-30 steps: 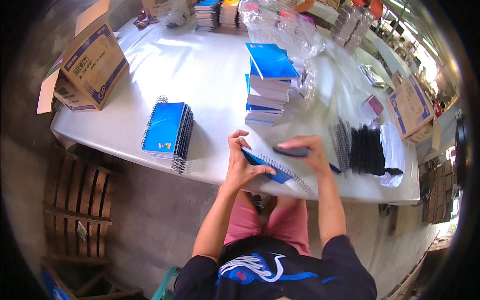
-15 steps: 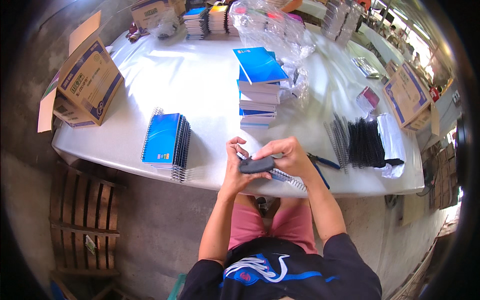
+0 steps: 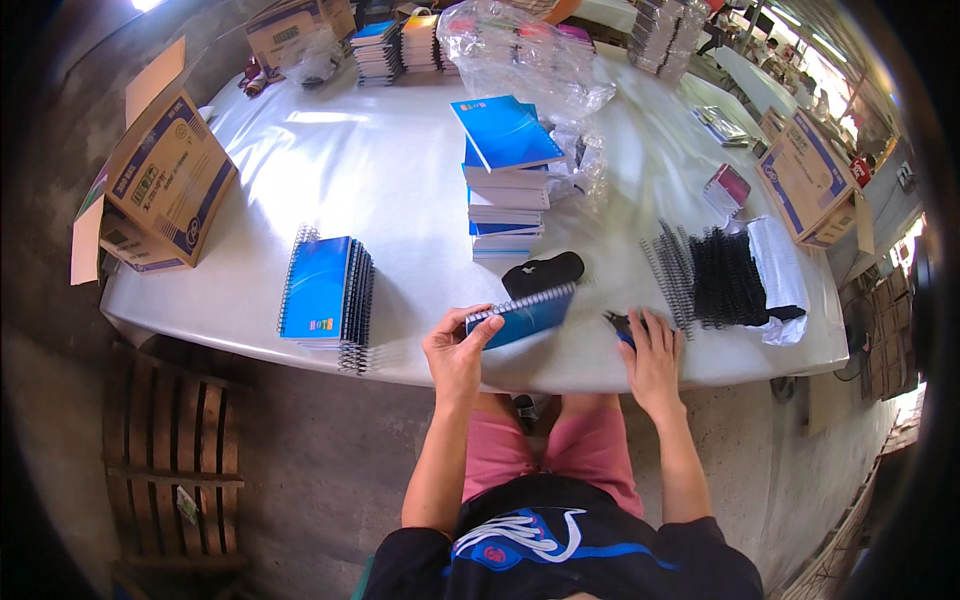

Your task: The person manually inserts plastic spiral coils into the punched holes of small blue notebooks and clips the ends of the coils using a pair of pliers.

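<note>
You put black pad (image 3: 543, 274) down; left hand (image 3: 458, 350) pinches blue spiral notebook (image 3: 528, 320), right hand (image 3: 653, 362) now covers pliers (image 3: 621, 323), grip unclear.

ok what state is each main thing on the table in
Blue spiral notebook: seemingly shut, held by left hand
Blue-handled pliers: partly under right hand, opening unclear
Black oblong object: lying unheld
Short stack of blue spiral notebooks: shut
Tall stack of blue-covered books: uneven
Left brown cardboard box: flaps open
Black plastic coils: bunched together
Clear plastic wrap: crumpled
</note>
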Available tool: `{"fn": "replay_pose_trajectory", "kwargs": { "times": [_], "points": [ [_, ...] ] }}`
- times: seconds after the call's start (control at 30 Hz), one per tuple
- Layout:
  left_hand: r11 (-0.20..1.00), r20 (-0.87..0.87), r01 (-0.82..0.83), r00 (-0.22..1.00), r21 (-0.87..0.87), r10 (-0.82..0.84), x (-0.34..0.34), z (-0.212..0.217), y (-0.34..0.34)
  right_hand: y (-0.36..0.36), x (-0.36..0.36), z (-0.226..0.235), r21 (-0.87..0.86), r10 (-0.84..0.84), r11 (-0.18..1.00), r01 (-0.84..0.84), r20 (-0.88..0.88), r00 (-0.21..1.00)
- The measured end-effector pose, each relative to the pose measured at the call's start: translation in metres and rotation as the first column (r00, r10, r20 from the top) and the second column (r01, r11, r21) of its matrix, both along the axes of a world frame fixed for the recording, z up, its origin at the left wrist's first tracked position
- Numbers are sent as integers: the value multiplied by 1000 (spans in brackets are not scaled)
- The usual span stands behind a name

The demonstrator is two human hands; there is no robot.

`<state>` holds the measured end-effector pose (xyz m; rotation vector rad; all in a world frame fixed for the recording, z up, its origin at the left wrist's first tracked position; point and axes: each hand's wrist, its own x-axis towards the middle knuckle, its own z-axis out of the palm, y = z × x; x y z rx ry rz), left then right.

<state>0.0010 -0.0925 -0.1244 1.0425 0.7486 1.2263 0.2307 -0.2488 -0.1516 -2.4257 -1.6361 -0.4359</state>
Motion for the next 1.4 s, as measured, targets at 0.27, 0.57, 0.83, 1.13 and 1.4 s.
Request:
{"fn": "replay_pose_trajectory", "kwargs": {
  "times": [0.27, 0.57, 0.83, 1.13, 1.4],
  "points": [
    [792, -287, -167, 872, 587, 397, 0, 20, -17, 19, -90, 88, 398, 395, 892, -215, -451, 801],
    [662, -279, -151, 821, 734, 497, -4, 35, -21, 34, -117, 102, 381, 502, 848, -369, -353, 789],
    [577, -205, -201, 802, 791, 561, -3, 28, -26, 27, -110, 87, 377, 391, 893, -246, -920, 8],
    [898, 180, -395, 914, 192, 363, -31, 36, -19, 22, -41, 28, -30, 46, 998, -49, -97, 994],
    [835, 458, -532, 783, 141, 422, -67, 63, -26, 113, -141, 99, 717, 691, 693, -75, -690, -213]
  ]
}}
